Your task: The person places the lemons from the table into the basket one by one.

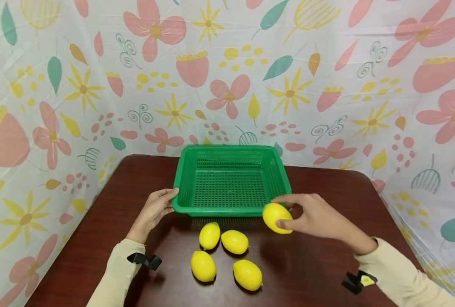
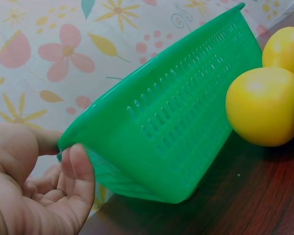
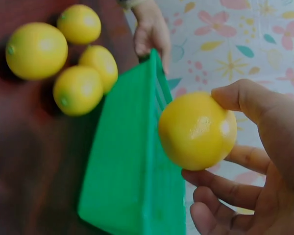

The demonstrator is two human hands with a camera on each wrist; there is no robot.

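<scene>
My right hand [image 1: 313, 215] pinches a lemon [image 1: 275, 217] between thumb and fingers, at the near right corner of a green plastic basket [image 1: 220, 211]. In the right wrist view the held lemon [image 3: 197, 131] is beside the basket's rim. My left hand [image 1: 156, 209] grips the basket's near left corner, thumb on the rim and fingers beneath it, as the left wrist view shows. Nothing lies inside the perforated basket. Several other lemons [image 1: 235, 242] lie on the table in front of it.
The dark reddish-brown wooden table [image 1: 308, 268] carries the basket near its back edge. Behind and at both sides hangs a white floral-patterned cloth [image 1: 227, 51]. Each sleeve has a small black device [image 1: 145, 260] strapped near the wrist.
</scene>
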